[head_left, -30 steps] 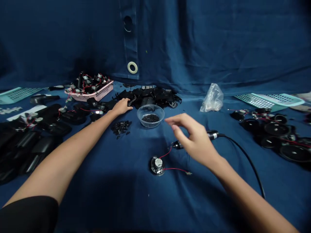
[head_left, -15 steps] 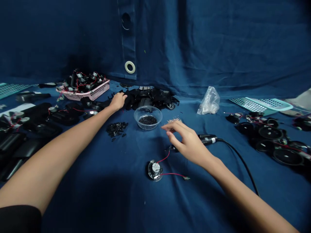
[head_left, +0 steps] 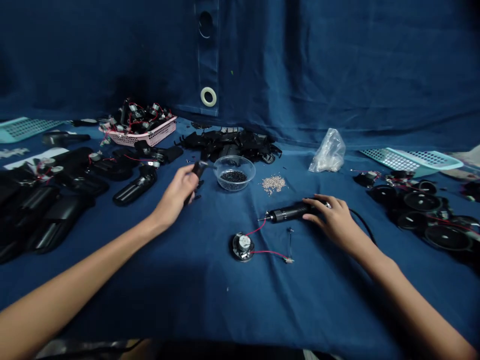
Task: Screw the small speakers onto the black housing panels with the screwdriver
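My left hand (head_left: 176,195) is closed round a black plastic part (head_left: 199,169), held left of the clear bowl (head_left: 234,174). Dark small bits lie in that bowl. My right hand (head_left: 332,217) has its fingers and thumb on either side of the rear of a black electric screwdriver (head_left: 287,213), which lies on the cloth with its tip pointing left. Just below the tip sits a small round motor unit (head_left: 244,244) with red wires; one wire ends in a small metal connector (head_left: 288,260). A heap of small screws (head_left: 273,183) is spread beyond the screwdriver.
Black plastic parts (head_left: 232,142) are piled at the back. A pink basket (head_left: 161,134) of wired motors stands back left, above black housings (head_left: 48,210). Round black parts (head_left: 423,202) and a teal basket (head_left: 412,160) are at right, near a clear plastic bag (head_left: 328,152). A blue curtain (head_left: 300,75) hangs behind.
My left hand has come back from the rear pile with a black plastic part in it. My right hand has moved right and down onto the screwdriver, uncovering the screws.
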A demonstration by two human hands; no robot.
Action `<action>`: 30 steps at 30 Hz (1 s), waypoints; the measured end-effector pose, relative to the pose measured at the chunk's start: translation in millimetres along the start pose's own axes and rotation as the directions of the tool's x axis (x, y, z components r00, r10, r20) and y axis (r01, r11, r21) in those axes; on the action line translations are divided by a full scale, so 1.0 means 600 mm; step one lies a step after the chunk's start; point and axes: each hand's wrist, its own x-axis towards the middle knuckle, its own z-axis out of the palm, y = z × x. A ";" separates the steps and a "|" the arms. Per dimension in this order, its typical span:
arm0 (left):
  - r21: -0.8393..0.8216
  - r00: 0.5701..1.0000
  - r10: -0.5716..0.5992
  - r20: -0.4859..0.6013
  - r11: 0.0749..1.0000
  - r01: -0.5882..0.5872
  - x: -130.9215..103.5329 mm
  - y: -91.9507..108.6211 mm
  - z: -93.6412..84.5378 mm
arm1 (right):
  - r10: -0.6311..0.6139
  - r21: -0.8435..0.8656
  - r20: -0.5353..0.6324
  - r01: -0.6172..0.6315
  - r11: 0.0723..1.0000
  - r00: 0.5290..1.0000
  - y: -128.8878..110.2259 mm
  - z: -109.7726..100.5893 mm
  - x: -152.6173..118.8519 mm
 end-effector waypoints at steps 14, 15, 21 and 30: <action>0.458 0.867 0.013 0.499 0.845 -0.276 -0.151 0.028 0.007 | -0.094 0.312 -0.090 0.118 0.943 0.992 -0.192 -0.105 0.054; 0.449 0.858 0.029 0.513 0.843 -0.297 -0.148 0.027 0.007 | -0.150 0.389 -0.065 0.163 0.906 0.987 -0.223 -0.115 0.053; 0.404 0.837 0.143 0.528 0.825 -0.395 -0.130 0.026 0.009 | -0.317 0.412 0.084 0.256 0.874 0.945 -0.294 -0.085 0.043; 0.332 0.781 0.457 0.426 0.724 -0.605 -0.119 0.014 0.008 | -0.314 0.285 -0.038 0.311 0.907 0.949 -0.283 -0.072 0.038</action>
